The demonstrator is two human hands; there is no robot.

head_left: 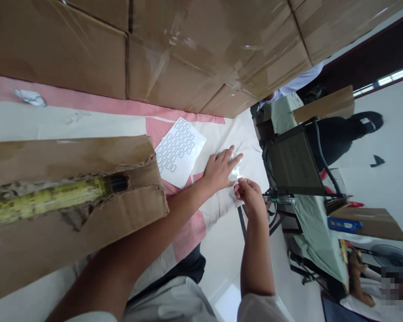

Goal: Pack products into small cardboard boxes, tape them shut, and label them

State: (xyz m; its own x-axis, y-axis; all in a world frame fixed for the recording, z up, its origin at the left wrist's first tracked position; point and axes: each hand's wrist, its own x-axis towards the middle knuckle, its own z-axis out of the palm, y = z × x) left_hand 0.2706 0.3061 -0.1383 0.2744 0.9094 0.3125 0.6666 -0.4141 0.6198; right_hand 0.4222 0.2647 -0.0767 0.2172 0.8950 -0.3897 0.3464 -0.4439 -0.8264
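Note:
My left hand (220, 169) lies on the cloth-covered table with its fingers spread, its fingertips beside a small transparent plastic piece (237, 171). Close by, at the table's edge, my right hand (250, 193) pinches the near end of that plastic between thumb and fingers. Whether the piece is a bag or a film I cannot tell. A white sheet of small outlined labels (176, 150) rests on the cloth (218, 208) to the left of my left hand. Left of my forearm stands an open cardboard box (127, 223) holding a yellow-wrapped bundle (47, 199) with dark ends.
Taped cardboard boxes (174, 67) are stacked along the table's far side. A crumpled white scrap (30, 97) lies at the left. To the right are a dark-backed chair (295, 161), a green-covered table (319, 232), a blue container (344, 224) and a seated person (362, 286).

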